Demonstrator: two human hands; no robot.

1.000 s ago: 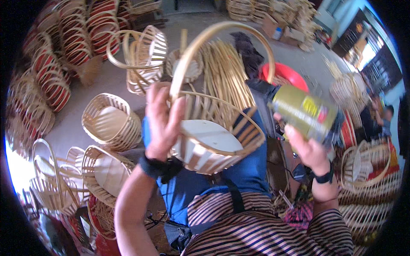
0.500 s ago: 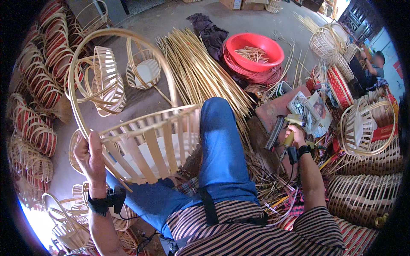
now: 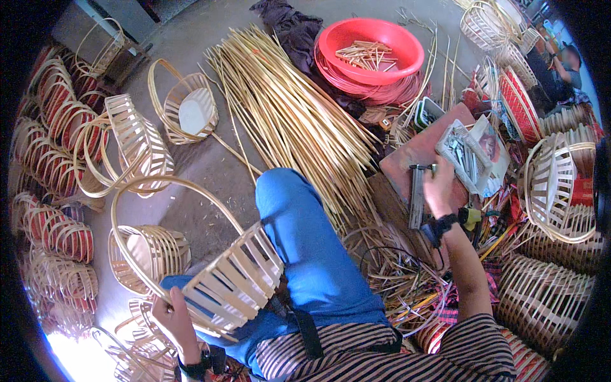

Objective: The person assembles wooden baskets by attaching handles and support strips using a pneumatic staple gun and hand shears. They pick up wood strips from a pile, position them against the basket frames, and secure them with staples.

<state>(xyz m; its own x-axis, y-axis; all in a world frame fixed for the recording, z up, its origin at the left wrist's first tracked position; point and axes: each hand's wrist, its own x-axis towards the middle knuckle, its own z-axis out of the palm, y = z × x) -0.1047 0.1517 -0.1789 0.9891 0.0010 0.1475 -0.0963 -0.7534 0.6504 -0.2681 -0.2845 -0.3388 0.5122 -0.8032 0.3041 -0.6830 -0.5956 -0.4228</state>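
Observation:
A pale bamboo basket (image 3: 238, 280) with a tall hoop handle and white base rests tilted on my left thigh. At its lower left, by the rim and handle, my left hand (image 3: 175, 321) is closed on it. Out to the right, over the reddish board, my right hand (image 3: 438, 190) is closed at a staple gun (image 3: 416, 200); its long metal magazine shows beside the hand, while the hand covers the grip and some fingers are hidden. Just beyond the fingers lies a tray (image 3: 470, 156) of metal strips. A yellow-green tool (image 3: 472, 218) shows beside my right wrist.
Long bamboo sticks (image 3: 286, 121) lie ahead of my knee. A red basin (image 3: 369, 76) holds short sticks. Finished baskets (image 3: 143, 137) stand at left, with red-and-tan stacks (image 3: 60, 153) farther out. More baskets (image 3: 547, 293) crowd the right. A person (image 3: 566, 67) sits far right.
The basket has come down and nearer to my body, with my left hand on it. My right hand has shifted forward across the staple gun, whose magazine now points more straight toward me.

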